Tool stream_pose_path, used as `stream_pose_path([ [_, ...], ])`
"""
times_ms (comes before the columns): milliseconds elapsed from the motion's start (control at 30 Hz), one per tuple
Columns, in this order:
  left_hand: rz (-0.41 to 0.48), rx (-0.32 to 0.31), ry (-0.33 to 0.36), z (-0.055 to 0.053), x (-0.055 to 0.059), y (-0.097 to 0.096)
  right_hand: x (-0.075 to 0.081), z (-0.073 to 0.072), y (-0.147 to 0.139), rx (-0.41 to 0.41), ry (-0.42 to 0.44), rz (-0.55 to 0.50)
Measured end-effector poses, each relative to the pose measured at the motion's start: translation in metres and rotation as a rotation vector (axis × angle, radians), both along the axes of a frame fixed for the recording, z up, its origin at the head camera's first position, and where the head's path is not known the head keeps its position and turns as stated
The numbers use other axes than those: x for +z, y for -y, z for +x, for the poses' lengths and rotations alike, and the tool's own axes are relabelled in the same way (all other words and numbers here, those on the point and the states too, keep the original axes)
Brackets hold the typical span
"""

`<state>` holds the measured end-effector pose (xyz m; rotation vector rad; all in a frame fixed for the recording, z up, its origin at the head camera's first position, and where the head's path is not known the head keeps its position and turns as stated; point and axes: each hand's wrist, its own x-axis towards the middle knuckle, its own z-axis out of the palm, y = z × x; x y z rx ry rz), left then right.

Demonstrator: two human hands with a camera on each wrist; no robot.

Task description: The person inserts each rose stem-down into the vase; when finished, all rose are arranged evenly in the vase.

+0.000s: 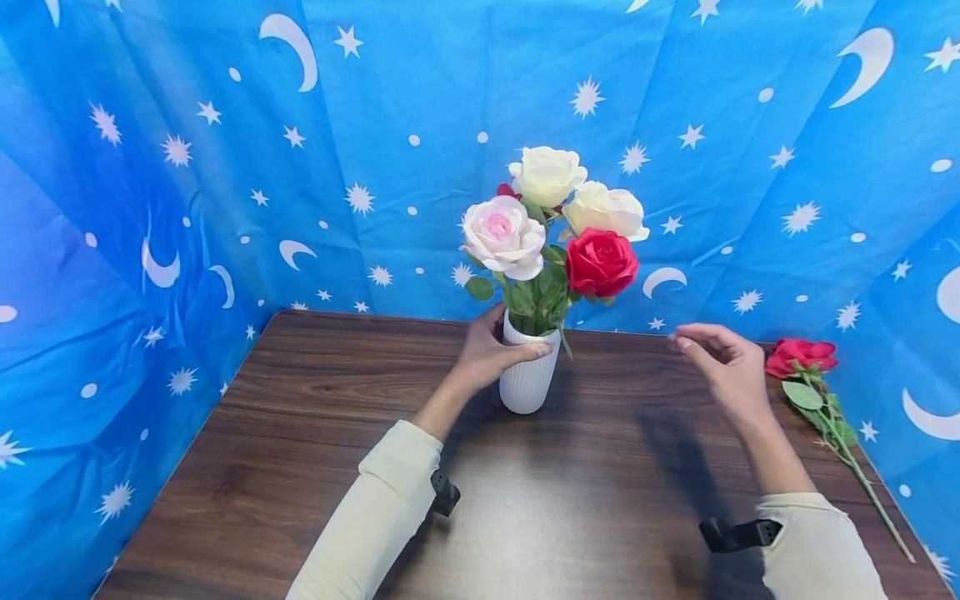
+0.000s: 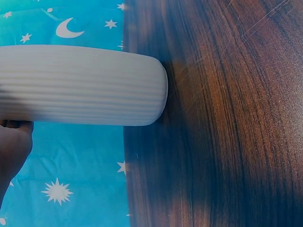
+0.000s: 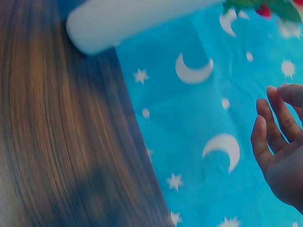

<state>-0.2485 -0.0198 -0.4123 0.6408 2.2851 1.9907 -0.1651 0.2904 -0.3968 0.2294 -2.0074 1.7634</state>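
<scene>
A white ribbed vase [image 1: 527,379] stands on the table, and my left hand [image 1: 487,350] grips it near the rim, thumb across the front. Out of it rise a pink-white rose [image 1: 504,237], a red rose [image 1: 602,262], and two cream roses, one on top [image 1: 548,176] and one to the right [image 1: 606,211]; a bit of another red bloom shows behind them. My right hand [image 1: 731,371] hovers to the vase's right with fingers loosely bent, holding nothing. In the left wrist view the vase's ribbed side [image 2: 85,87] fills the left part.
Another red rose [image 1: 802,357] with a long leafy stem lies along the table's right edge. Blue cloth [image 1: 420,83] printed with moons and stars hangs behind and on both sides of the dark wooden table [image 1: 300,467]. Black wrist cameras sit at both sleeves.
</scene>
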Motion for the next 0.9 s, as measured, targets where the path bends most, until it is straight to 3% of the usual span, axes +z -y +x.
stream_pose_path([
  [133, -0.002, 0.002, 0.001, 0.000, 0.000, 0.001, -0.005, 0.002, -0.024, -0.042, -0.013, -0.073],
  [300, 0.003, -0.002, -0.001, -0.001, -0.001, 0.001, -0.015, 0.008, -0.056, -0.136, -0.008, -0.076],
  [567, -0.003, -0.006, -0.001, 0.000, -0.001, 0.001, -0.030, 0.025, -0.105, -0.420, 0.267, 0.113],
  [667, -0.005, -0.008, 0.002, 0.000, 0.000, 0.001, -0.036, 0.030, -0.120, -0.453, 0.345, 0.084],
  [900, -0.005, -0.006, 0.003, 0.000, 0.000, 0.000, -0.052, 0.039, -0.149, -0.481, 0.431, 0.047],
])
